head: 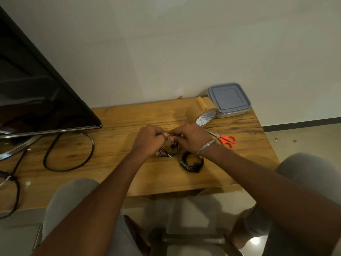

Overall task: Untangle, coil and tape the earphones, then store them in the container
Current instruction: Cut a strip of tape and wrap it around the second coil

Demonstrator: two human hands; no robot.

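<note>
Above the middle of the wooden table (114, 159), my left hand (147, 140) and my right hand (191, 138) meet, both pinching a thin dark earphone cable (168, 151) that hangs in a tangle beneath them down to the tabletop. A second black earphone coil (191, 163), wound into a ring with tape around it, lies on the table below my right wrist. The brown tape roll (202, 112) stands on edge behind my right hand. A lidded grey-blue container (229, 98) sits at the back right corner.
Orange-handled scissors (226, 140) lie right of my right hand. A black TV screen (36, 89) on a metal stand fills the left, with a thick black cable loop (70, 156) on the table. The table's front edge is close to my knees.
</note>
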